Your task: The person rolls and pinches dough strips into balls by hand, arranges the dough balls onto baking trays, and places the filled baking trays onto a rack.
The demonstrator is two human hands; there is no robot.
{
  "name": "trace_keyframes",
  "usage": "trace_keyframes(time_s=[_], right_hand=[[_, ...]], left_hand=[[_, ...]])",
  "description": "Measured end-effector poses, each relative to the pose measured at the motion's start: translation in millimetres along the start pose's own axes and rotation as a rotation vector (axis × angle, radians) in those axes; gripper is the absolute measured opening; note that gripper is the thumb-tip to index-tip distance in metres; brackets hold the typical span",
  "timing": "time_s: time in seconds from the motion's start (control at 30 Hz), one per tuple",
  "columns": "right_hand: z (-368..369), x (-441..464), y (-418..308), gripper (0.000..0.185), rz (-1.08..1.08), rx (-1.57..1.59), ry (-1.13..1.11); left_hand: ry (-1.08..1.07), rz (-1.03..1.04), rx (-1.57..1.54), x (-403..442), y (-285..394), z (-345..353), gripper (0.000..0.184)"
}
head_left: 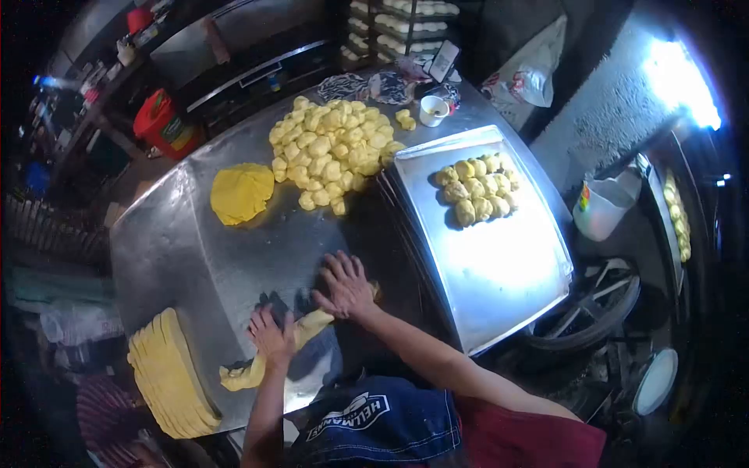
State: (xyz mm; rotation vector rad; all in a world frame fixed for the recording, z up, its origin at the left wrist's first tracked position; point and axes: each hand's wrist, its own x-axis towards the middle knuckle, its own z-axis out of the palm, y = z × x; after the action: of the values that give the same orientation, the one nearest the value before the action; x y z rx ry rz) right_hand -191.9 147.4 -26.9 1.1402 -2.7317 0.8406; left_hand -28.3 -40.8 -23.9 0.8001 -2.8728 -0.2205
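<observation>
A long rope of pale yellow dough (312, 324) lies slantwise on the metal table (168, 249), near my body. My left hand (271, 335) rests palm down at its lower left part, fingers spread. Farther right, my right hand (346, 290) presses flat over the upper end, its fingers stretched out and partly covering the dough. Beside my left arm is a slab of dough cut into strips (168, 374). Beyond the hands sit a smooth deeper-yellow dough mass (242, 193) and a large heap of dough pieces (331, 148).
On the right, a metal tray (499, 273) atop a stack holds several rows of filled-looking dough balls (477, 187). A white cup (434, 111) and a phone (444, 61) stand at the far edge. Off the table are a red bucket (160, 121) and a white bucket (605, 209).
</observation>
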Motion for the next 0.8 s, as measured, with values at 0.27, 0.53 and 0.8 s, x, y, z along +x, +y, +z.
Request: trace_keyframes(time_s=[0.27, 0.53, 0.8], right_hand=[[-20, -50, -34, 0.063, 0.309, -0.181, -0.028], [-82, -101, -38, 0.042, 0.187, 0.038, -0.307], [-239, -54, 95, 0.025, 0.479, 0.157, 0.488]], left_hand=[[0.091, 0.331, -0.200, 0, -29, 19, 0.057], [-0.207, 0.610, -0.629, -38, 55, -27, 0.053], [-0.438, 0.147, -0.940, -8, 100, 36, 0.052]])
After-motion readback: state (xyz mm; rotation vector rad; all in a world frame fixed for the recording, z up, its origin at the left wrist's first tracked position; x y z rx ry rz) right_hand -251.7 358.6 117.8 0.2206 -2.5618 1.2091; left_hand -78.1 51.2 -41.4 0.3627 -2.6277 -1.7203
